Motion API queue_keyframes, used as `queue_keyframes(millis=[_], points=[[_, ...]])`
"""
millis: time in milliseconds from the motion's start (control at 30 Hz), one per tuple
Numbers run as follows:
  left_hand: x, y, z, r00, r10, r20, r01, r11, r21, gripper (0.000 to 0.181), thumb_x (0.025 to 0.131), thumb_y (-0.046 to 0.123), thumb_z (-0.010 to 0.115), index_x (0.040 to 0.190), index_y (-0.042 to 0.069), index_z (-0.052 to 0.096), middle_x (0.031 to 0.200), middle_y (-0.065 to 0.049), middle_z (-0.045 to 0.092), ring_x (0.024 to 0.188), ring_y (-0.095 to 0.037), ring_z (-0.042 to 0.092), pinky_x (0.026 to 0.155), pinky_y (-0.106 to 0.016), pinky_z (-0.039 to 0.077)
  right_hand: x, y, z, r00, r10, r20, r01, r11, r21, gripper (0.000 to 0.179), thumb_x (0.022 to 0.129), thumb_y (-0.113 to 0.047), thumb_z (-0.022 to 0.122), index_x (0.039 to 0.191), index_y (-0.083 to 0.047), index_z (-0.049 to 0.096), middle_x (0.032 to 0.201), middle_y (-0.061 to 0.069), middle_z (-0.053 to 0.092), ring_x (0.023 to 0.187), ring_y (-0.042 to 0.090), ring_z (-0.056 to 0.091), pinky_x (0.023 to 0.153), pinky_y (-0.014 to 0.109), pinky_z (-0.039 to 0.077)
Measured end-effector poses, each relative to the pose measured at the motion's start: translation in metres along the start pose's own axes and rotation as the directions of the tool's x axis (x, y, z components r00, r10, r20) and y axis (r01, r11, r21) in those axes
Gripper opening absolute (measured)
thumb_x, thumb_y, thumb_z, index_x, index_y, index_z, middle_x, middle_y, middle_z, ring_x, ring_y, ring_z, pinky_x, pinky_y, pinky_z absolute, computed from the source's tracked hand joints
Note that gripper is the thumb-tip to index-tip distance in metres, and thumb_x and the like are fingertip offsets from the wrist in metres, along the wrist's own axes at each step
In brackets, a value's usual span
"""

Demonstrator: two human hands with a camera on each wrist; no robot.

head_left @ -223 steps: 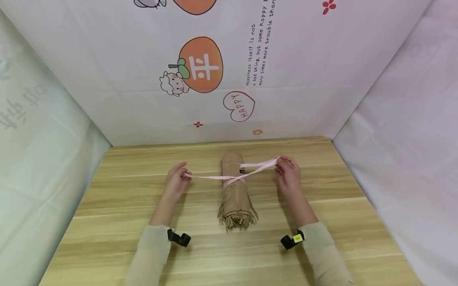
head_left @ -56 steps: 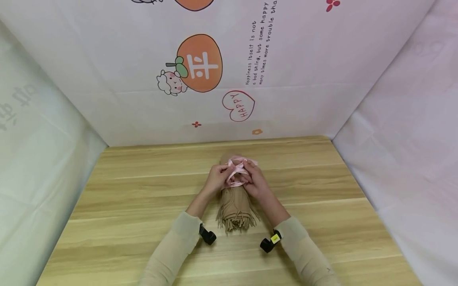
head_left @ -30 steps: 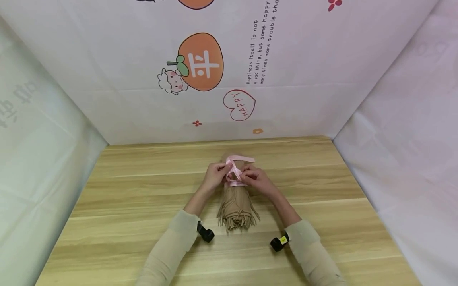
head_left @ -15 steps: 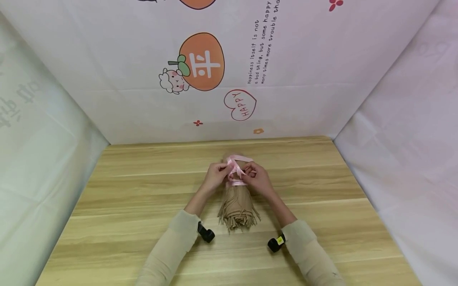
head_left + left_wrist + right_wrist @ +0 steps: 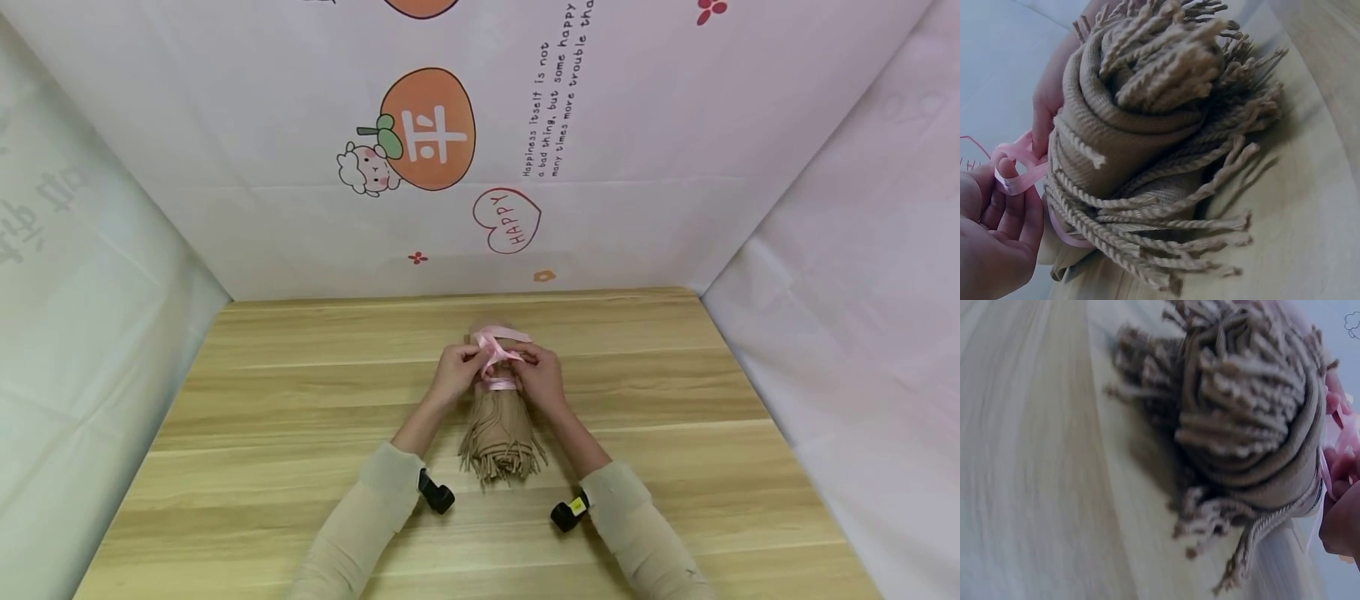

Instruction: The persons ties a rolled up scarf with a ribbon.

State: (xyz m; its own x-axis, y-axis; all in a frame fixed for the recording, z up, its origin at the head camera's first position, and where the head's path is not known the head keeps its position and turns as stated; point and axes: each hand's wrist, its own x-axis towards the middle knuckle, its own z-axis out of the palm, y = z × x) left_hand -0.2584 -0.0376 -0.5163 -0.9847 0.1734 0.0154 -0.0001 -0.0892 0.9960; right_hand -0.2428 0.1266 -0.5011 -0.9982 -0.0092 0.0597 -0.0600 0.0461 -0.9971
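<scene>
A rolled brown scarf (image 5: 501,425) with a twisted fringe lies lengthwise on the table, its fringed end toward me. Pink ribbon (image 5: 498,384) goes round its middle, and more of it is looped and crossed above the roll. My left hand (image 5: 454,372) pinches the ribbon from the left; in the left wrist view a ribbon loop (image 5: 1017,182) passes over its fingers. From the right, my right hand (image 5: 542,379) pinches another part of the ribbon. A loose ribbon end lies across the far part of the scarf. The fingers partly hide the crossing.
The wood-grain table (image 5: 262,467) extends on both sides of the scarf. A printed white cloth (image 5: 300,242) stands behind it, with white cloth walls left and right. Black wrist cameras (image 5: 437,493) sit at both cuffs.
Earlier, the hands were wide apart, stretching the ribbon ends. Both have come together over the scarf, looping the ribbon. In the last second the right hand has shifted slightly with its ribbon part.
</scene>
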Motion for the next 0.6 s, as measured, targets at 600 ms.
queue_keyframes(millis=[600], points=[[-0.001, -0.007, 0.001, 1.0, 0.005, -0.026, -0.005, 1.0, 0.006, 0.039, 0.101, 0.012, 0.058, 0.091, -0.026, 0.06, 0.057, 0.007, 0.06, 0.049, -0.004, 0.055, 0.048, -0.019, 0.047, 0.007, 0.016, -0.002, 0.985, 0.156, 0.074, -0.162, 0.698, 0.697, 0.049, 0.095, 0.013, 0.038, 0.141, 0.0, 0.051, 0.111, -0.002, 0.064, 0.047, -0.001, 0.03, 0.043, 0.012, 0.02]])
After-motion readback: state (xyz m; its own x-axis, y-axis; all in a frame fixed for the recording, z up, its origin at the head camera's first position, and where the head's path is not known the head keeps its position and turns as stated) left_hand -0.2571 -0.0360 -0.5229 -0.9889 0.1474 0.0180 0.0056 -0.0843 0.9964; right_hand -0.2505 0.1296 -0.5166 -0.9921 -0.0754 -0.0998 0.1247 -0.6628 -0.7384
